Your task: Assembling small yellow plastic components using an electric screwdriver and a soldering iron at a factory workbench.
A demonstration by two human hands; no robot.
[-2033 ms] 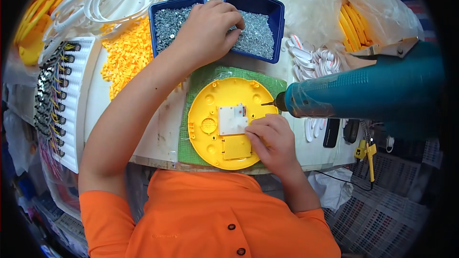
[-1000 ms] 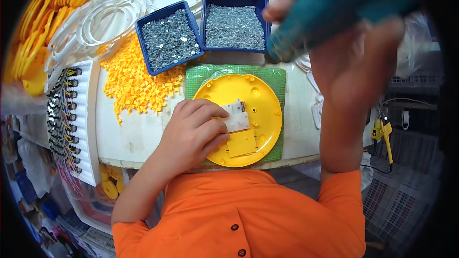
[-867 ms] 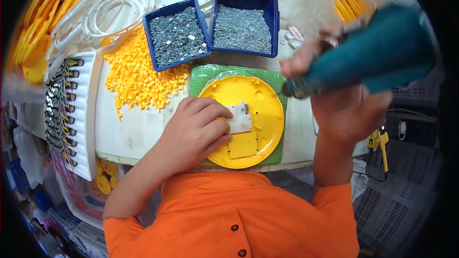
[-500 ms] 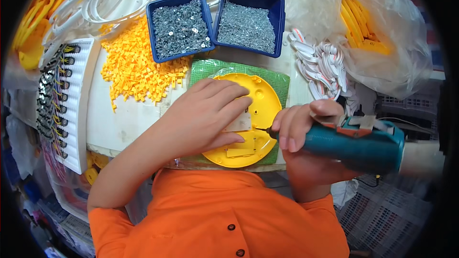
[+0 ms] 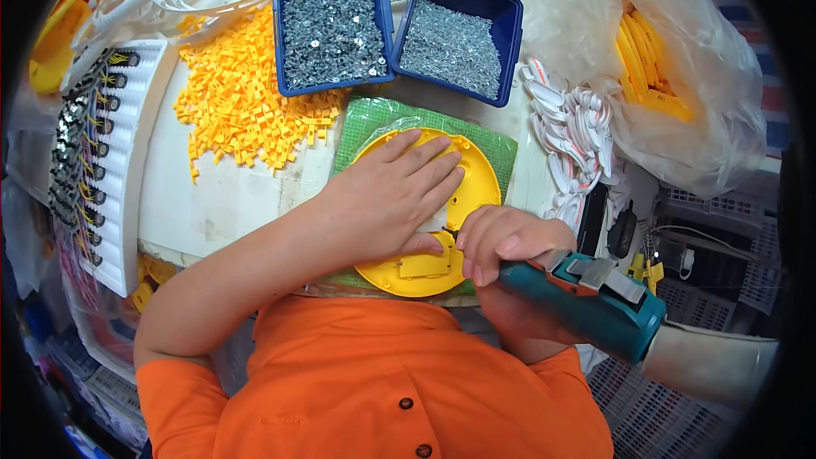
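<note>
A round yellow plastic shell (image 5: 478,180) lies on a green mat (image 5: 361,123) at the table's front. Across its left half my left hand (image 5: 398,191) rests with the fingers stretched out, covering much of it. A pale flat piece (image 5: 435,221) shows partly under the thumb side. My right hand (image 5: 510,246) wraps round a teal power screwdriver (image 5: 586,306), held slanting, its dark tip reaching the shell beside the pale piece. Whether the tip sits on a screw is too small to tell. Near the shell's front edge is a yellow rectangular part (image 5: 423,266).
Beyond the mat stand two blue bins, one of washer-like metal bits (image 5: 283,51), one of screws (image 5: 512,51). Small yellow pieces (image 5: 246,110) are heaped at left, beside a white rack (image 5: 127,204) of wired parts. White cables (image 5: 578,132) and bagged yellow parts (image 5: 642,59) lie right.
The screwdriver has swung so its rear end points lower, and my right hand has moved slightly left with it. My left hand's fingers have spread flatter over the shell.
</note>
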